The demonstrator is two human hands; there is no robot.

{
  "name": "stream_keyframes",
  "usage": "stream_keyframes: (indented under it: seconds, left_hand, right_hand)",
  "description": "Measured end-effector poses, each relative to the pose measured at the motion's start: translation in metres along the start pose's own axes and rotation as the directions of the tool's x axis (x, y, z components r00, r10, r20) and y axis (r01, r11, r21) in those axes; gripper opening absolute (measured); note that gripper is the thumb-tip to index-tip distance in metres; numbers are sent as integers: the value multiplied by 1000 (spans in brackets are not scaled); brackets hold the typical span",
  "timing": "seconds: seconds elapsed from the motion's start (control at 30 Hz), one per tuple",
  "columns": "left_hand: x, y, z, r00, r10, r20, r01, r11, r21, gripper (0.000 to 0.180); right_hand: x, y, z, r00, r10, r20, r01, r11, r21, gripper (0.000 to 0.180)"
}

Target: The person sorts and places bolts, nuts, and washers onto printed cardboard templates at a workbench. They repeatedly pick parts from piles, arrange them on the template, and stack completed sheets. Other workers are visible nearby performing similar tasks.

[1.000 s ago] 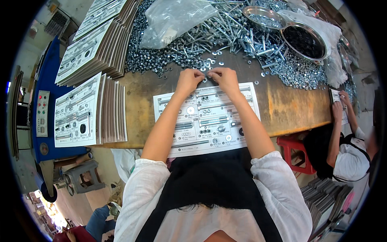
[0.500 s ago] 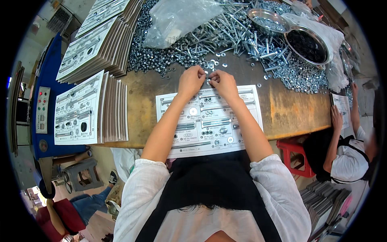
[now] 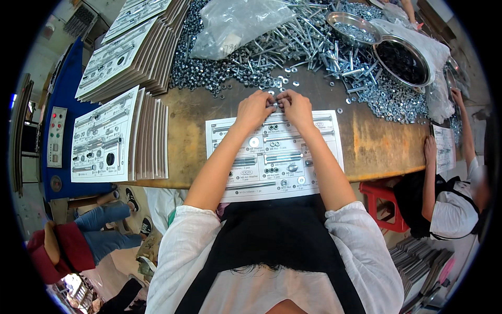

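Note:
A white printed card (image 3: 272, 157) with outlines of bolts, nuts and washers lies on the wooden table (image 3: 193, 120) in front of me. Several bolts and washers rest on it. My left hand (image 3: 254, 109) and my right hand (image 3: 296, 107) meet at the card's far edge, fingertips pinched together on small silver washers (image 3: 275, 104). Loose washers (image 3: 285, 82) lie just beyond my fingers.
A big heap of silver bolts and nuts (image 3: 314, 47) covers the far table, with a clear plastic bag (image 3: 235, 21) and two metal bowls (image 3: 402, 57). Stacks of printed cards (image 3: 120, 131) stand at left. Another person (image 3: 449, 199) sits at right; a red stool (image 3: 384, 204) is below.
Both hands have stayed at the card's far edge, fingertips working together; their position has barely shifted.

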State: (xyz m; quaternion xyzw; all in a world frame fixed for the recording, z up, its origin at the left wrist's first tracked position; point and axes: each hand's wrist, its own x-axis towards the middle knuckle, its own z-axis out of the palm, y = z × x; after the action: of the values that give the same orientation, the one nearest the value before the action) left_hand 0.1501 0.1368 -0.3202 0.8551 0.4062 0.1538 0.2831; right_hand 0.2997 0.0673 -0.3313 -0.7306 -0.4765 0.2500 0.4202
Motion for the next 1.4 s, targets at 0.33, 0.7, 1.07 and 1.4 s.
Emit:
stream_keyframes:
  seconds: [0.33, 0.7, 1.07, 1.4]
  left_hand:
    - [20, -15, -12, 979, -5, 204, 57, 966, -251, 25]
    - [-58, 41, -81, 942, 242, 232, -123, 893, -433, 23]
    - [-108, 50, -61, 868, 312, -386, -367, 927, -77, 26]
    - [-131, 32, -64, 875, 376, -305, -412, 909, -60, 27]
  right_hand:
    - [2, 6, -5, 991, -4, 134, -23, 980, 199, 17]
    - [-40, -42, -62, 607, 71, 792, -533, 775, 339, 34]
    - [-85, -39, -33, 748, 92, 657, -639, 368, 675, 39]
    - [-110, -50, -31, 772, 121, 624, -583, 523, 621, 40]
